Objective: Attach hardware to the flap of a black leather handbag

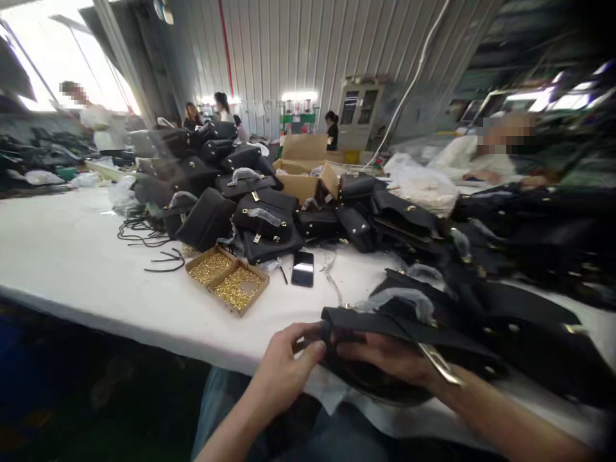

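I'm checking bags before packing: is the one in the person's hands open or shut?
Open: the black bag gapes beneath its flap, where the right hand reaches in.

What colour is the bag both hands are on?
The bag is black, seen in the head view.

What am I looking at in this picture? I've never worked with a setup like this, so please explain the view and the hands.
There is no machine here: a camera on a person's head looks forward and down at their own two bare hands. The left hand grips the side edge of a black bag, while the right hand reaches under its flap; what it touches there is hidden. On the white table are a divided box of small gold-coloured pieces, a phone, and more black bags heaped around an open carton. Other people are farther off.
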A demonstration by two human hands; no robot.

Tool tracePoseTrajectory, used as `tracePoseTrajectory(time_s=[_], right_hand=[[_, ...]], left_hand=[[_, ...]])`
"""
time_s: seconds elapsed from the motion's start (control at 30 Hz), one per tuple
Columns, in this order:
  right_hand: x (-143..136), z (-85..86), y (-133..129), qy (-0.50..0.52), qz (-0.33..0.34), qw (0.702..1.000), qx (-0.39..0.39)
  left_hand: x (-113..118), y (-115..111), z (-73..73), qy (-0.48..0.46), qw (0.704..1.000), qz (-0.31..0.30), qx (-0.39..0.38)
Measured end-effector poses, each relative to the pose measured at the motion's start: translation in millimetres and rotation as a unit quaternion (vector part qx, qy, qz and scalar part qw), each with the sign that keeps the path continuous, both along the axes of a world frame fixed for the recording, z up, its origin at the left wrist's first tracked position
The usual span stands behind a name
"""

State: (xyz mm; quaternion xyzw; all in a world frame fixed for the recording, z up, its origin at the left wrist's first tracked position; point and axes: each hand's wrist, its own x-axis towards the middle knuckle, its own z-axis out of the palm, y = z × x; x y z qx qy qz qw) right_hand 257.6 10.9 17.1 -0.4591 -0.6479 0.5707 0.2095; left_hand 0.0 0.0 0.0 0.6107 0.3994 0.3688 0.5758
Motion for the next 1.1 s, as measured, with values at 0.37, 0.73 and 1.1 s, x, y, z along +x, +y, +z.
tracePoseTrajectory(time_s=[0.37, 0.73, 1.1], right_hand=[[-1, 0.1, -7, -0.010, -0.072, 0.995, -0.075], [3, -7.2, -17, -0.015, -0.102, 0.995, -0.010], [-19, -8.9, -31, 0.002, -0.135, 0.990, -0.027]], left_hand=[[17, -28, -11.3, 0.076, 0.992, 0.100, -0.009], [30, -32, -22.6, 0.085, 0.985, 0.149, 0.025], [28, -46, -19.1, 0.044, 0.983, 0.145, 0.106]])
